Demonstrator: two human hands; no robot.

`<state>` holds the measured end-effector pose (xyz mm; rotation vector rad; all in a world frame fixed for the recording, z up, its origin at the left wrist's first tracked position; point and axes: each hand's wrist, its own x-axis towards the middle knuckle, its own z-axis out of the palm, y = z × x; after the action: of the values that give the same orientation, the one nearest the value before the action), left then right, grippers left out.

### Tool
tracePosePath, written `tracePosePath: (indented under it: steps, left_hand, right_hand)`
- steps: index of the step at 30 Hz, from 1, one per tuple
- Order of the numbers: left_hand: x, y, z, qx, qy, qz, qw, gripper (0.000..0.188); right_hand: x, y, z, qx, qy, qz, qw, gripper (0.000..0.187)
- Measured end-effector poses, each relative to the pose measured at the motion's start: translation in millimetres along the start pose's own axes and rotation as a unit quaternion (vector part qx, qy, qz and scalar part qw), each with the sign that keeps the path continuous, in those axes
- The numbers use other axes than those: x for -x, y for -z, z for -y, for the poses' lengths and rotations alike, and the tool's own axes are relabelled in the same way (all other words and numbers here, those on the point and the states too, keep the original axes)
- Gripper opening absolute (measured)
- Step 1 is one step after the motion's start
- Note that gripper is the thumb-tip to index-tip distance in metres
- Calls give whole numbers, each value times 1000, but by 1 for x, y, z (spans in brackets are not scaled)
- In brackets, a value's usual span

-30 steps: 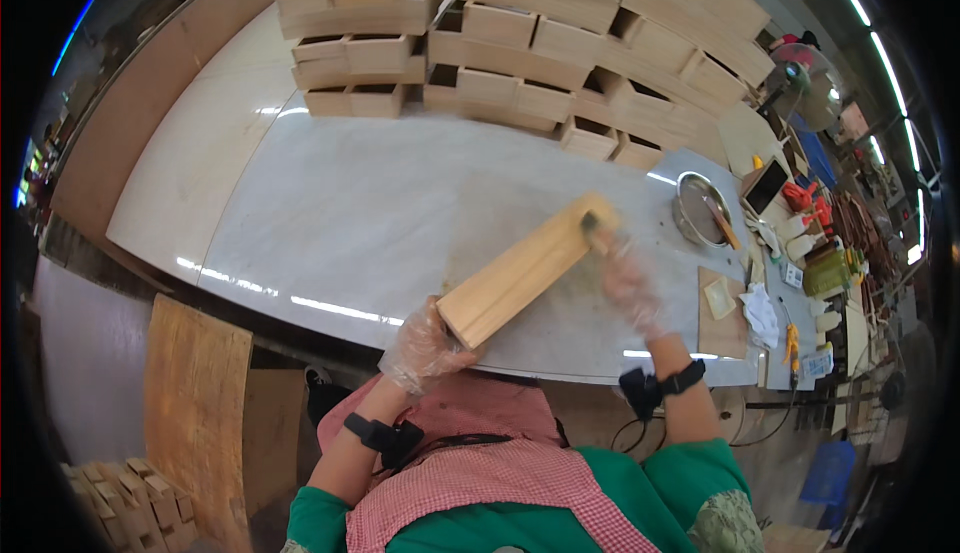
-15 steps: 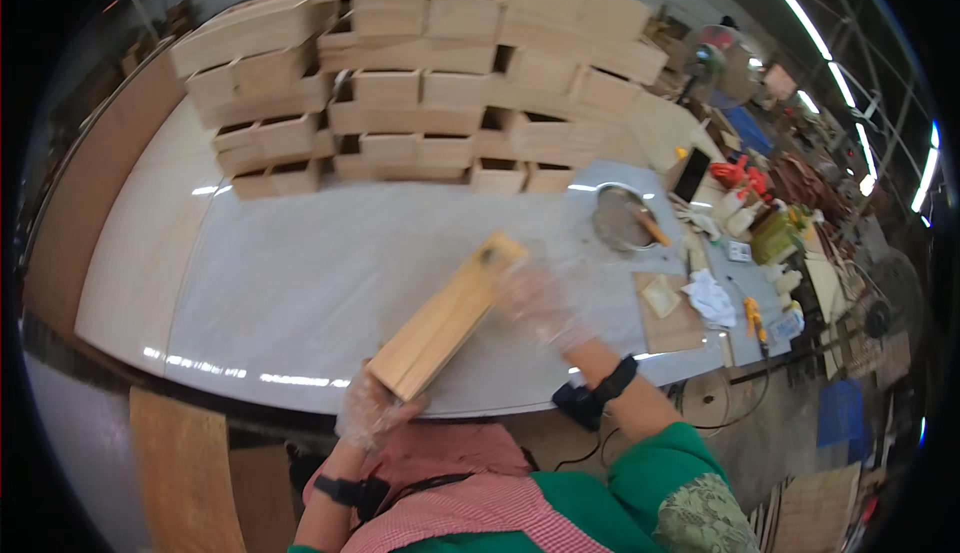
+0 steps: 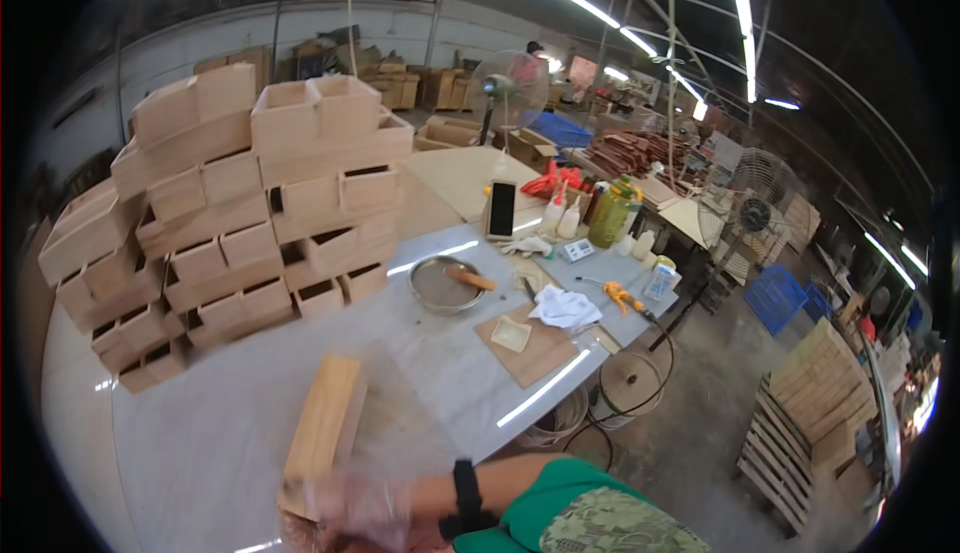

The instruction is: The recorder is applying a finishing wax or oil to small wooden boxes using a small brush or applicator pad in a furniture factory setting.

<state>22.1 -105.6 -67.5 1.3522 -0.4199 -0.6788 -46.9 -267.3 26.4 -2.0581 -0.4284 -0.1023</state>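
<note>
A long, pale wooden box [image 3: 325, 418] stands tilted over the near part of the table, its far end pointing away from me. My left hand [image 3: 298, 533], in a clear plastic glove, grips its near end at the lower edge of the view, partly hidden behind my right wrist. My right hand [image 3: 365, 511], gloved the same way, is at that near end too. Motion smears its fingers, so whether it grips or rubs the wood does not show.
Stacked wooden boxes [image 3: 225, 263] rise at the left. On the table's right are a metal bowl [image 3: 440, 298] holding a wooden-handled tool, a white cloth [image 3: 565, 308], a phone [image 3: 502, 210], bottles [image 3: 568, 221] and an orange-handled tool [image 3: 622, 296]. A fan [image 3: 508, 91] stands behind.
My view has swung to the right and up. My right hand has moved from the far end of the wooden box down to its near end, beside my left hand.
</note>
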Motion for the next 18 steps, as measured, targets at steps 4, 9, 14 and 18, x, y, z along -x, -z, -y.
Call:
tracePosePath:
  steps: [4, 9, 14, 18]
  left_hand:
    - [-11, -18, -17, -74, -20, 30, 997, 88]
    - [-9, -3, -28, -125, -15, 14, 992, 88]
    - [-51, -107, -35, -150, -23, 176, 973, 88]
    - [-4, 18, -51, -202, -9, 3, 979, 88]
  right_hand:
    - [12, -9, 18, 14, -56, -5, 998, 21]
    - [-24, -37, 0, 290, 111, 116, 943, 22]
    - [41, -92, -336, 441, -132, 153, 875, 24]
    - [7, -29, 3, 148, 27, -55, 987, 19]
